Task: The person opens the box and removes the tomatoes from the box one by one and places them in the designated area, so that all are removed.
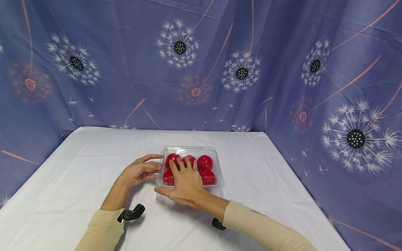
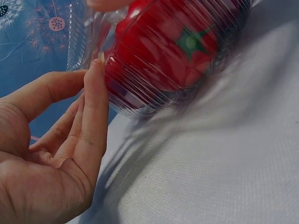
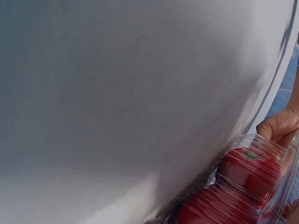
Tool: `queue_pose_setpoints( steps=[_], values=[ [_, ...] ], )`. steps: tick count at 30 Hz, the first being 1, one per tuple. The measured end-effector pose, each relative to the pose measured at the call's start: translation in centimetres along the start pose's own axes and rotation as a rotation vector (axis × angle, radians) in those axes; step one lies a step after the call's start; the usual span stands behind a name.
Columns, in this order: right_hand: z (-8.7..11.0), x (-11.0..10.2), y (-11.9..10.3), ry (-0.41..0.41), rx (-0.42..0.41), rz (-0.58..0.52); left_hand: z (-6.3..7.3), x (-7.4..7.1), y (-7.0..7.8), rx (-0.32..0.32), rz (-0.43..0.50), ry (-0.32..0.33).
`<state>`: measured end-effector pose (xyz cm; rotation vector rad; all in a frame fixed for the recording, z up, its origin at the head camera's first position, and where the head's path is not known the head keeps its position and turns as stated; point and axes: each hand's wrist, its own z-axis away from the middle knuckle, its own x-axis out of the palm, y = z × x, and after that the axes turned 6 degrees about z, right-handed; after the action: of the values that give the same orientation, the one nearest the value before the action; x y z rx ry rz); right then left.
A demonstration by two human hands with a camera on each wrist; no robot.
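Note:
A clear plastic clamshell box (image 1: 216, 150) holds several red tomatoes (image 1: 205, 162) on the white-covered table. One tomato (image 2: 180, 51) shows a green star-shaped stem top through the ribbed side wall. My right hand (image 1: 187, 184) lies over the front of the lid with its fingers spread on top, and its thumb points left along the front edge. At the box's left side, my left hand (image 1: 140, 171) has its fingertips right at the rim. The left wrist view shows these fingers (image 2: 95, 105) beside the box's edge. The right hand covers part of the front row.
A white cloth (image 1: 78, 184) covers the table under the box. Blue fabric printed with dandelions (image 1: 141, 69) hangs behind and along the sides. Each sleeve carries a black wrist mount, one of them (image 1: 132, 213) by the left forearm.

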<state>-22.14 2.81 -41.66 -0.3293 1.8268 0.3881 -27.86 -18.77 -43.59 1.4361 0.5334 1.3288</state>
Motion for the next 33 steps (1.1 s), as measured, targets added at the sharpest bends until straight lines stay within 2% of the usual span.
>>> queue_pose_setpoints(
  steps=[9,18,33],
  values=[
    [0.12,-0.23,0.03,-0.028,0.024,0.075,-0.31,0.40,0.20,0.008,0.010,-0.017],
    [0.16,-0.31,-0.01,-0.078,0.028,0.085,-0.12,0.31,-0.07,0.008,0.001,-0.014],
    [0.28,0.07,-0.19,-0.060,0.007,0.141,-0.15,0.02,-0.15,-0.002,0.034,-0.034]
  ],
)
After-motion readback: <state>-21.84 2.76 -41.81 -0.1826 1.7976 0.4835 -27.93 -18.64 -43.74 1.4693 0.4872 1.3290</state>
